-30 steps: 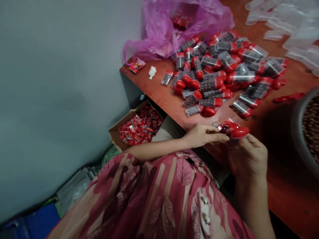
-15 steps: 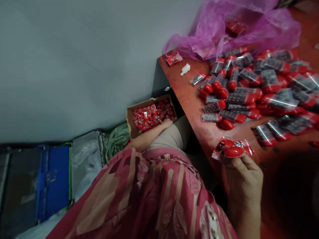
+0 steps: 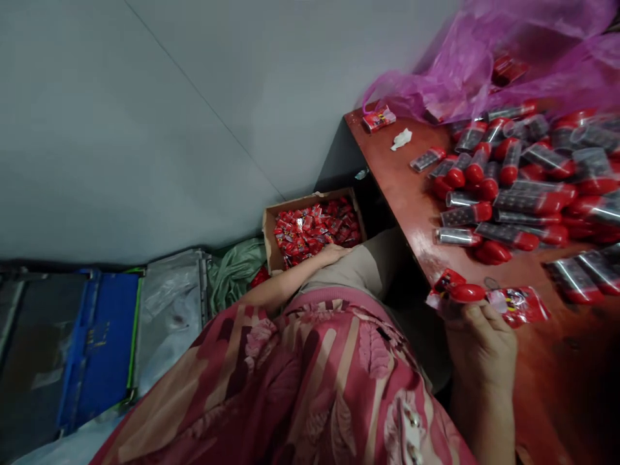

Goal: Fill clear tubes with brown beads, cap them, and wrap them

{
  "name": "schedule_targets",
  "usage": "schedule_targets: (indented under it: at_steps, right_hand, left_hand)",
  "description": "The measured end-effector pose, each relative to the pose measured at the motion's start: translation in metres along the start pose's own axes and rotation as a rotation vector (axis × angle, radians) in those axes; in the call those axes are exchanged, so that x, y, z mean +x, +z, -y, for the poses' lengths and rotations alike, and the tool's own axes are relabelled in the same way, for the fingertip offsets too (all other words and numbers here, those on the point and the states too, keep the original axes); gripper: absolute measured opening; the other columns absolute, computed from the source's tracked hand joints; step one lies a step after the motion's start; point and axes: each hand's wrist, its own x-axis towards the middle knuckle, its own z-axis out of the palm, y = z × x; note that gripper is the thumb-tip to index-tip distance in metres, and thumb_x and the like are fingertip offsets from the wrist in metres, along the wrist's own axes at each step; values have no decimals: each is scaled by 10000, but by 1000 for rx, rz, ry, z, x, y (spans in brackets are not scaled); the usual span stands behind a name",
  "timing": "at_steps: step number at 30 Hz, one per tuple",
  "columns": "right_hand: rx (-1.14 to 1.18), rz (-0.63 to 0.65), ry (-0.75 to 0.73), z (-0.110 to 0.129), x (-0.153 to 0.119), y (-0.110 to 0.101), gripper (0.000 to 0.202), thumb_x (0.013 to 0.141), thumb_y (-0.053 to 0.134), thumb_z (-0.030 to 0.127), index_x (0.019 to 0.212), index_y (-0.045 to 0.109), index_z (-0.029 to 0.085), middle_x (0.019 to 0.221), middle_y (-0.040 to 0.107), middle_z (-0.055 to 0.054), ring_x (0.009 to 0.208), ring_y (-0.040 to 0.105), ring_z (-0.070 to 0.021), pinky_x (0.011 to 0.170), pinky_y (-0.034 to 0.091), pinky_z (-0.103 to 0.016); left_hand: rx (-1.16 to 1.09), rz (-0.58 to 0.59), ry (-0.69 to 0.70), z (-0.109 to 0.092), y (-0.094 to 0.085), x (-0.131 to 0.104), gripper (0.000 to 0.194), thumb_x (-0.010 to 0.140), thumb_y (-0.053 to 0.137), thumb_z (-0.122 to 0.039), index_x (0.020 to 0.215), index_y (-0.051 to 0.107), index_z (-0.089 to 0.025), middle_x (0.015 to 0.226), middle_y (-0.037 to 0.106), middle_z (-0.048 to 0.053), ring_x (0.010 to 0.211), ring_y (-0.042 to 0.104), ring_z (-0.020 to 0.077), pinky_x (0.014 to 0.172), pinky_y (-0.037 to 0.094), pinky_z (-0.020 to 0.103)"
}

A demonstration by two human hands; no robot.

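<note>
In the head view, my right hand [image 3: 484, 339] pinches a red-capped clear plastic container [image 3: 467, 292] near the table's edge. A red printed packet [image 3: 446, 282] shows right beside that container; whether it is held too, I cannot tell. Just right of my fingers, another shiny red packet [image 3: 520, 306] lies on the table. My left hand [image 3: 335, 252] is down by my knee, at the near side of a cardboard box [image 3: 271, 242] filled with small red wrapped packets [image 3: 310, 226]. Its fingers are too small and unclear to make out.
Many red-capped clear tubes with dark contents [image 3: 523, 194] are heaped on the red table [image 3: 407, 184]. Behind them spreads a purple plastic bag [image 3: 455, 84]. A red packet [image 3: 379, 119] and a white scrap [image 3: 402, 139] lie near the corner. Crates [image 3: 109, 336] stand at left.
The view has swung, so the table and box sit farther right. My right hand has drawn the container toward the table's edge, away from the red packet on the table.
</note>
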Motion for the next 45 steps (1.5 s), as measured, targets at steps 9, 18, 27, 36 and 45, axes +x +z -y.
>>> schedule_targets:
  at_steps: [9, 18, 27, 36, 45]
  right_hand:
    - [-107, 196, 132, -5, 7, 33, 242, 615, 796, 357, 646, 652, 165, 564, 534, 34, 514, 442, -78, 509, 351, -217]
    - [-155, 178, 118, 24, 22, 17, 186, 630, 793, 326, 707, 700, 185, 605, 586, 28, 531, 480, -78, 532, 374, -213]
    - [-217, 145, 36, 45, 37, 3, 169, 655, 780, 291, 770, 707, 191, 661, 644, 4, 567, 533, -100, 548, 408, -230]
    - [-119, -53, -23, 49, 35, -8, 250, 665, 758, 388, 757, 643, 186, 650, 643, -1, 523, 556, -107, 479, 417, -220]
    - [-122, -118, -75, 31, 8, -5, 237, 775, 674, 394, 885, 576, 208, 678, 645, 15, 539, 600, -113, 484, 459, -214]
  left_hand:
    - [-488, 630, 177, -84, 32, -64, 578, 627, 696, -605, 938, 700, -118, 864, 704, 119, 798, 669, 205, 765, 519, 339]
    - [-481, 613, 124, -131, 76, -64, 431, 571, 795, -457, 794, 721, -95, 742, 676, 55, 666, 642, 134, 705, 551, 314]
    - [-490, 494, 178, -158, 91, -52, 401, 613, 766, -467, 768, 706, -102, 682, 678, 38, 642, 659, 142, 686, 567, 323]
    - [-527, 463, 132, -185, 110, -50, 393, 522, 820, -431, 675, 682, -96, 632, 671, 28, 561, 631, 123, 580, 551, 271]
    - [-645, 410, 64, -193, 122, -47, 401, 473, 849, -400, 610, 627, -95, 572, 641, 20, 519, 608, 110, 538, 514, 239]
